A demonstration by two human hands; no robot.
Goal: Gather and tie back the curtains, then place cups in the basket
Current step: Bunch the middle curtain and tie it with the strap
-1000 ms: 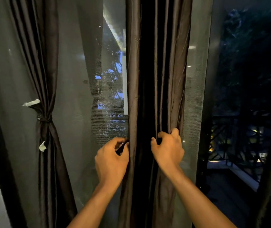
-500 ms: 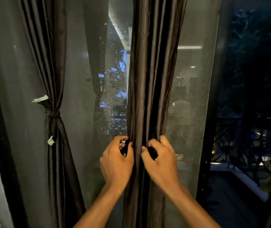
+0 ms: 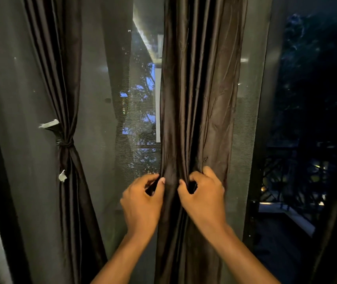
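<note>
A dark brown satin curtain [image 3: 196, 99] hangs in the middle of the window, bunched into vertical folds. My left hand [image 3: 143, 203] pinches its left edge between thumb and fingers. My right hand [image 3: 204, 197] grips folds further right, fingers curled into the cloth. The two hands sit close together at waist height of the curtain. A second brown curtain [image 3: 61, 78] on the left is gathered and bound by a dark tie [image 3: 64, 143] with pale ends. No cups or basket are in sight.
Grey sheer net [image 3: 102, 119] covers the glass behind both curtains. A dark door frame [image 3: 263, 140] stands at the right, with a night balcony and railing [image 3: 298, 181] beyond it. A pale wall edge shows at the far left.
My right hand slid left along the curtain, bringing the folds in toward my left hand. The curtain is bunched narrower than a second ago. The view shifted slightly left.
</note>
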